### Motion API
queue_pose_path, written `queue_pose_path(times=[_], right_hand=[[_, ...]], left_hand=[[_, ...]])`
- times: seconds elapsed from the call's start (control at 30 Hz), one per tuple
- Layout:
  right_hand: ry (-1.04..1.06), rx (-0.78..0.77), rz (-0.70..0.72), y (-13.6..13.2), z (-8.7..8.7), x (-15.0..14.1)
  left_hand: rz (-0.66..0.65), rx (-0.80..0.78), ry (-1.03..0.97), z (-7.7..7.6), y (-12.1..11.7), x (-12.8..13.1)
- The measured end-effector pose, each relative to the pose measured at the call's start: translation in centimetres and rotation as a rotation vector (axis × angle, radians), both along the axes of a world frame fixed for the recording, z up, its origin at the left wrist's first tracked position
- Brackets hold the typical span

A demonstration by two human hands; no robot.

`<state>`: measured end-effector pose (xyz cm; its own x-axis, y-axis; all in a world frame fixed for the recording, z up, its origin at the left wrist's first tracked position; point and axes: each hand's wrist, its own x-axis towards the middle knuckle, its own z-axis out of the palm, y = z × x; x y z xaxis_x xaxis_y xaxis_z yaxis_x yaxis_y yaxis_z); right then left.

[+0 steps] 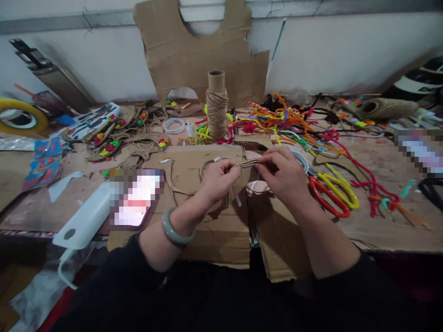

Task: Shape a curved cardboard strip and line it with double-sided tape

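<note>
Several strands of brown twine (247, 163) stretch between my two hands above a cardboard sheet (221, 240). My left hand (218, 180), with a pale bangle (177, 227) on its wrist, pinches one end. The fingertips of my right hand (282, 171) close on the other end. Loose twine ends hang below the left hand. A thin ring (204, 169) lies partly hidden behind my left hand. Just right of my right hand rest scissors (331, 196) with one red and one yellow handle. Beyond the hands stands a twine spool (217, 110) upright.
On the left lie a phone (138, 198), a white power strip (85, 216) and decorated twine pieces (114, 138). A glue bottle (190, 131) stands near white rings (174, 125). Tangled coloured pipe cleaners (290, 115) spread across the back right. Cut cardboard (194, 55) leans against the wall.
</note>
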<state>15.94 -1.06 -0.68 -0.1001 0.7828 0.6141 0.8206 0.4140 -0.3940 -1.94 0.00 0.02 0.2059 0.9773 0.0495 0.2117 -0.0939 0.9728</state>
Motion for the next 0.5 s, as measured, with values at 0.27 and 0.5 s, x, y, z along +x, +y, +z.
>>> queue_pose_path(times=[0.27,0.5], right_hand=[[0.027,-0.224,-0.021,0.7,-0.1,1.0],[0.019,-0.235,0.032,0.5,0.2,1.4]], left_hand=[[-0.040,0.022,0.046,0.0,0.1,0.0],[-0.181,-0.003,0.186,0.3,0.2,-0.4]])
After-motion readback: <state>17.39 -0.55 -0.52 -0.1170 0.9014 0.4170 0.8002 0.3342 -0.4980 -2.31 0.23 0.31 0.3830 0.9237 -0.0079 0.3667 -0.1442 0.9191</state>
